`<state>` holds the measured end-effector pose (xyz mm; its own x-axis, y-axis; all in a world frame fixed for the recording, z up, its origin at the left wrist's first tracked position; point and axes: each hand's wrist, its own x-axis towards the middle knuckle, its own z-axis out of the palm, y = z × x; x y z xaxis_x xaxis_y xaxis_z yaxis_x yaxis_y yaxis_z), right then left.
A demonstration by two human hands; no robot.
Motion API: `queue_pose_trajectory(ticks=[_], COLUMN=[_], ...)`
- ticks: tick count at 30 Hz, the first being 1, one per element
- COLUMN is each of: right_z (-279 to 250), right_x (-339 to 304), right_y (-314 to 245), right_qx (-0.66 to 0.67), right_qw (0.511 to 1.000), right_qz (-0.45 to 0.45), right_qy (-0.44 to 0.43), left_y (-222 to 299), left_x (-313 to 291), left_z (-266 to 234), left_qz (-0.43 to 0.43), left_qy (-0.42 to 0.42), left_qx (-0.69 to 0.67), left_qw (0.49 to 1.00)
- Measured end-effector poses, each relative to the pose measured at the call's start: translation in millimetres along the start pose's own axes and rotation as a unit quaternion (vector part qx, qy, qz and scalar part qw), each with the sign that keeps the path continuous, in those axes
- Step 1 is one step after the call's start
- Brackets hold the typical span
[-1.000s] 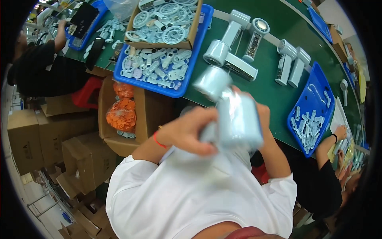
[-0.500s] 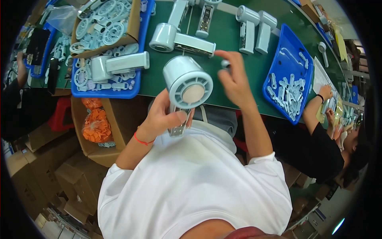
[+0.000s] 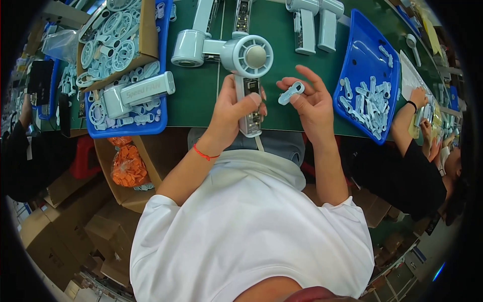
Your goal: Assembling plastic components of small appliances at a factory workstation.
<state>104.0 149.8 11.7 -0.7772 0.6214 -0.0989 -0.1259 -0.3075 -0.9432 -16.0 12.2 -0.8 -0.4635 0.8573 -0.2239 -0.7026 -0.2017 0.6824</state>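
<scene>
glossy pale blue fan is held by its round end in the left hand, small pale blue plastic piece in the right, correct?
Not the round end: the head view shows the left hand gripping the fan's handle; the small plastic piece is in the right hand.

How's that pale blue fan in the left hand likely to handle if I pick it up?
The fan in the left hand should feel stiff, as its shell looks like hard moulded plastic. That glossy surface may be slippery. The exposed electronics in its open handle look fragile, so pressure there seems risky.
</scene>
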Motion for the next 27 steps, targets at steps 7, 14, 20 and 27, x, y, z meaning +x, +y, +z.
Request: queue_pose_trajectory(ticks=[7,14,20,27], right_z=[10.3,24.0,22.9,21.3], right_x=[-2.8,-9.6,-12.3,-11.1], right_y=[-14.5,-17.0,-22.7,-18.1], right_qx=[0.001,-0.226,-0.279,-0.265], right_qw=[0.998,0.974,0.959,0.962], right_qz=[0.058,0.014,0.012,0.035], right_qy=[-0.031,0.018,0.041,0.051], left_y=[-12.2,-17.2,-14.2,-16.0], left_x=[6.1,6.5,7.1,5.3], left_z=[2.6,1.2,7.3,11.7], left_qz=[0.049,0.059,0.129,0.182], left_qy=[-0.009,-0.016,-0.028,-0.009], left_qx=[0.064,0.191,0.369,0.456], left_qw=[0.997,0.98,0.92,0.871])
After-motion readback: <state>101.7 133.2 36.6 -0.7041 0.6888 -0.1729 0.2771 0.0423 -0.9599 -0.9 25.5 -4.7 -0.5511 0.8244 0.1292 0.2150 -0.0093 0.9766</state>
